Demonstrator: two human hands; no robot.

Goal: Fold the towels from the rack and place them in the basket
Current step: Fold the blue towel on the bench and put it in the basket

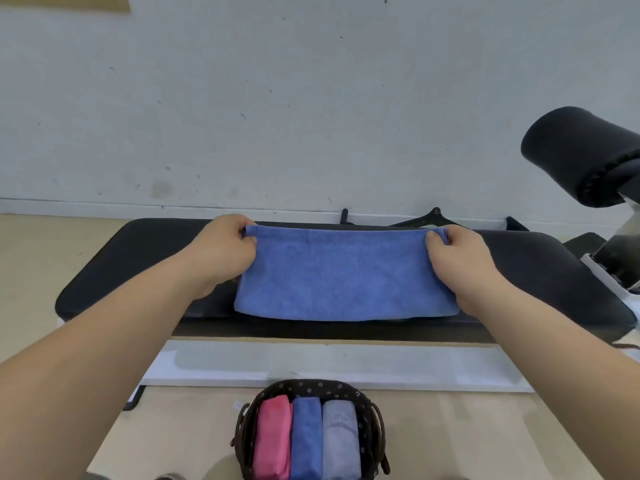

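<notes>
Blue terry towel [346, 275], folded lengthwise, is spread on the black padded bench [121, 271], its far corners pinched by the left hand [221, 252] and right hand [460, 261]. Layers could slip apart if either pinch loosens, spoiling the fold.

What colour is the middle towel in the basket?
The middle towel is blue, between the pink towel and the grey towel; best seen in head view.
</notes>
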